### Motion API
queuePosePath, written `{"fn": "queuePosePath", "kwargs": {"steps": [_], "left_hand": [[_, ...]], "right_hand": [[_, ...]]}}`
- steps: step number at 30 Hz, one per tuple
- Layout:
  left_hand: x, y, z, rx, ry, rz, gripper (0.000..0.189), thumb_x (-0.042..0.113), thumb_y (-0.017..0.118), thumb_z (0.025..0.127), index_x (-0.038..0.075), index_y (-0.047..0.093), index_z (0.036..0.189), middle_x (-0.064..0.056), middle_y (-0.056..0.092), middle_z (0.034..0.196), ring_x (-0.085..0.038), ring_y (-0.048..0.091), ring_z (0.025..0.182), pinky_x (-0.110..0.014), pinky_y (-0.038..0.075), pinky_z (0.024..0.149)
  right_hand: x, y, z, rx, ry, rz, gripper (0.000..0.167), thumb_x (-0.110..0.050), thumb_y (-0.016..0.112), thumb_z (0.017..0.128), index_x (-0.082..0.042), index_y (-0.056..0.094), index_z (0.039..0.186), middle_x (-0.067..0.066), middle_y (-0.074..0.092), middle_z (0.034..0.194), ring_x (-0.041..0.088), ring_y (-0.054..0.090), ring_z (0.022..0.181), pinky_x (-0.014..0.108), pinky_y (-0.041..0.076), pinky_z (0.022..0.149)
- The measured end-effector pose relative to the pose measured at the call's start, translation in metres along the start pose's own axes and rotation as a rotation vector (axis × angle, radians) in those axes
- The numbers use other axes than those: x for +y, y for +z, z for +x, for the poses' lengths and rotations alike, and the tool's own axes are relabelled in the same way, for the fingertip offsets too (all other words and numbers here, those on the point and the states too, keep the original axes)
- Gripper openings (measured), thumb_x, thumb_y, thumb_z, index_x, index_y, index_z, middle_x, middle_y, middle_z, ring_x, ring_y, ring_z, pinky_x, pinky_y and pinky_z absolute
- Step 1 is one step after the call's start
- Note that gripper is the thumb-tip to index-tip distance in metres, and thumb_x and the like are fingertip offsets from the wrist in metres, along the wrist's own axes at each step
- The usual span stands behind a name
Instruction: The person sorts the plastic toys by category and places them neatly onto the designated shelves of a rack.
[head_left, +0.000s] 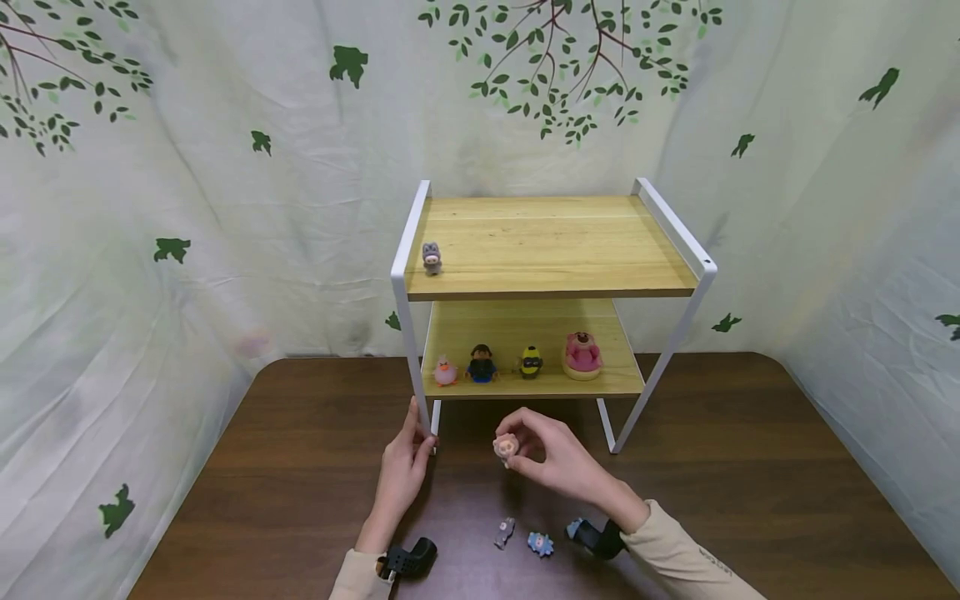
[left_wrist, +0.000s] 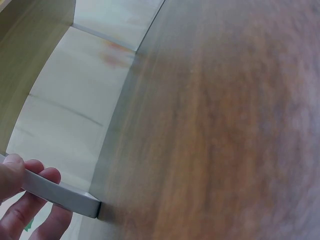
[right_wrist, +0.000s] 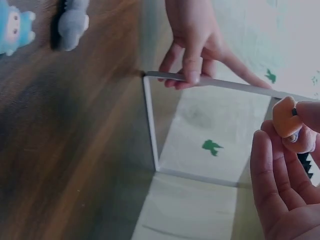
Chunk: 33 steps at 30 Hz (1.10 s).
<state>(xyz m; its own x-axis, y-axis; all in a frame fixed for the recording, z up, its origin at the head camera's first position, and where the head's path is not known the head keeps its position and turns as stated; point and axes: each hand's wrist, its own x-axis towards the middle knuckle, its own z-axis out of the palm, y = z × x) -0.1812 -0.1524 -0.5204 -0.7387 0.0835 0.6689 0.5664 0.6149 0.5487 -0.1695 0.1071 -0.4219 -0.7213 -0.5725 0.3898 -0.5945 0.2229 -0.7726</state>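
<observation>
In the head view, my left hand [head_left: 401, 475] grips the lower part of the white front left leg [head_left: 408, 333] of a two-tier shelf. The left wrist view shows the thumb and fingers around that leg [left_wrist: 62, 194]. Just in front of the lower tier, my right hand [head_left: 562, 458] pinches a small pink figurine [head_left: 506, 446] with a pale face, held above the table. From the right wrist, the figurine [right_wrist: 287, 118] looks orange and sits between thumb and fingers, which partly hide it. A grey figurine [head_left: 504, 532] and a blue figurine [head_left: 540, 544] lie on the table below.
Another blue figurine [head_left: 575, 527] is beside the right wrist camera. The upper tier [head_left: 547, 250] bears a grey figurine [head_left: 431, 258]. Along the lower tier [head_left: 517, 317] stand a pink chick [head_left: 446, 372], a dark-haired figure [head_left: 482, 365], a yellow-black figure [head_left: 530, 362] and a pink bear [head_left: 582, 357].
</observation>
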Motion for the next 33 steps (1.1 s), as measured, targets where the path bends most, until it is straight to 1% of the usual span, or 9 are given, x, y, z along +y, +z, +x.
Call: {"fn": "queuePosePath", "kwargs": {"steps": [4,8,14,16,19,23,29,33], "left_hand": [[0.0,0.0,0.0,0.0,0.002,-0.007,0.096,-0.011,0.066,0.082,0.022,0.013,0.155,-0.008,0.056,0.081,-0.021,0.064,0.07,-0.034,0.054,0.061],[0.0,0.0,-0.001,-0.002,0.001,-0.008,0.096,-0.011,0.066,0.083,0.024,0.012,0.155,-0.008,0.057,0.081,-0.021,0.064,0.07,-0.035,0.054,0.06],[0.0,0.0,-0.001,-0.005,-0.019,-0.01,0.094,-0.011,0.067,0.082,0.021,0.015,0.154,-0.008,0.057,0.081,-0.021,0.064,0.07,-0.035,0.054,0.061],[0.0,0.0,-0.001,-0.008,-0.029,-0.011,0.093,-0.01,0.067,0.083,0.02,0.015,0.154,-0.008,0.057,0.081,-0.02,0.064,0.071,-0.034,0.054,0.062],[0.0,-0.001,-0.001,-0.013,-0.039,-0.018,0.089,-0.009,0.066,0.084,0.016,0.017,0.153,-0.007,0.057,0.081,-0.019,0.063,0.071,-0.035,0.054,0.062],[0.001,-0.001,-0.001,-0.012,-0.036,-0.019,0.087,-0.008,0.066,0.084,0.013,0.018,0.153,-0.006,0.057,0.081,-0.018,0.062,0.071,-0.034,0.054,0.062],[0.001,0.0,-0.001,0.001,-0.011,-0.005,0.092,-0.009,0.067,0.083,0.018,0.015,0.154,-0.006,0.057,0.08,-0.018,0.062,0.07,-0.033,0.053,0.062],[0.0,0.0,-0.001,0.002,-0.015,0.007,0.095,-0.009,0.067,0.083,0.021,0.013,0.155,-0.006,0.057,0.08,-0.017,0.061,0.07,-0.033,0.053,0.062]], "right_hand": [[-0.004,-0.003,0.001,0.005,-0.022,0.003,0.034,0.004,0.07,0.081,-0.013,0.058,0.108,-0.003,0.062,0.097,0.011,0.06,0.081,0.027,0.052,0.067],[-0.01,-0.007,0.002,0.021,-0.034,-0.002,0.034,0.005,0.07,0.081,-0.011,0.059,0.109,-0.001,0.062,0.097,0.012,0.06,0.081,0.028,0.052,0.069],[-0.019,-0.013,0.006,0.052,-0.056,0.023,0.034,0.012,0.07,0.078,0.0,0.058,0.108,0.01,0.063,0.096,0.024,0.061,0.08,0.03,0.053,0.068],[-0.022,-0.014,0.007,0.058,-0.068,0.035,0.034,0.013,0.069,0.078,0.002,0.058,0.108,0.012,0.063,0.096,0.027,0.061,0.079,0.031,0.053,0.068],[-0.024,-0.016,0.007,0.061,-0.074,0.038,0.034,0.011,0.07,0.079,0.0,0.058,0.109,0.01,0.063,0.098,0.023,0.061,0.08,0.03,0.053,0.069],[-0.025,-0.019,0.007,0.062,-0.08,0.041,0.033,0.005,0.07,0.082,-0.005,0.058,0.111,0.005,0.062,0.101,0.016,0.061,0.082,0.029,0.053,0.071],[-0.03,-0.023,0.01,0.07,-0.1,0.05,0.032,0.001,0.07,0.084,-0.007,0.059,0.113,0.003,0.062,0.102,0.016,0.061,0.083,0.03,0.053,0.071],[-0.035,-0.026,0.011,0.072,-0.098,0.045,0.032,0.001,0.07,0.084,-0.006,0.059,0.113,0.003,0.062,0.102,0.015,0.061,0.084,0.03,0.053,0.071]]}}
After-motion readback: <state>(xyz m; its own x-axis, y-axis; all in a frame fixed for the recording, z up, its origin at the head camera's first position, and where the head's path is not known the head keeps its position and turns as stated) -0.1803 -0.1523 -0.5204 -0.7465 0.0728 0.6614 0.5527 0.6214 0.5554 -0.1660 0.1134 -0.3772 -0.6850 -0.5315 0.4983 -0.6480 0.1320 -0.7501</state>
